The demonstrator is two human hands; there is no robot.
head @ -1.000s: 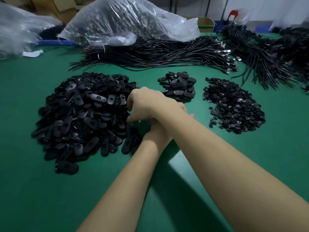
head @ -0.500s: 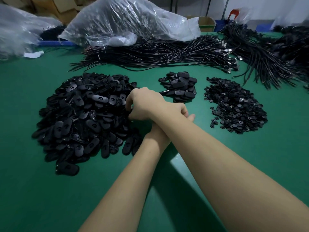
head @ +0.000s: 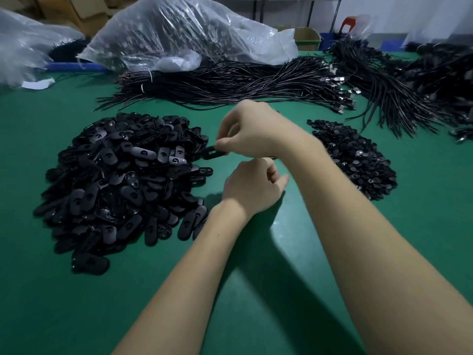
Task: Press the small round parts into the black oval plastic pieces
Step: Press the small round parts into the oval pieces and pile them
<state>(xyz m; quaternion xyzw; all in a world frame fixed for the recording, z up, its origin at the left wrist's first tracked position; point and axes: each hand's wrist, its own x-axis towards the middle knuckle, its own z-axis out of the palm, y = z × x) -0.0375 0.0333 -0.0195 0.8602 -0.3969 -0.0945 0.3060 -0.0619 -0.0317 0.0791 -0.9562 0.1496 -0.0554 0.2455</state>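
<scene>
A big heap of black oval plastic pieces [head: 122,180] lies on the green table [head: 76,303] at the left. At the right is a smaller pile of small round parts [head: 355,157]. My right hand [head: 248,131] reaches across just above the heap's right edge and pinches one black oval piece [head: 213,152] by its end. Below it, my left hand [head: 253,188] hovers over the table with curled fingers. I cannot see whether it holds anything. My right hand and forearm hide the small stack of pieces behind them.
Bundles of black cables [head: 230,83] stretch across the back of the table, with more cables [head: 409,80] at the far right. Clear plastic bags [head: 184,34] sit behind them. Bare green table lies in front of the piles, under my forearms.
My right hand has lifted off the heap's edge, up and away from me, with an oval piece pinched in it. My left hand, earlier tucked under the right wrist, is now in plain view.
</scene>
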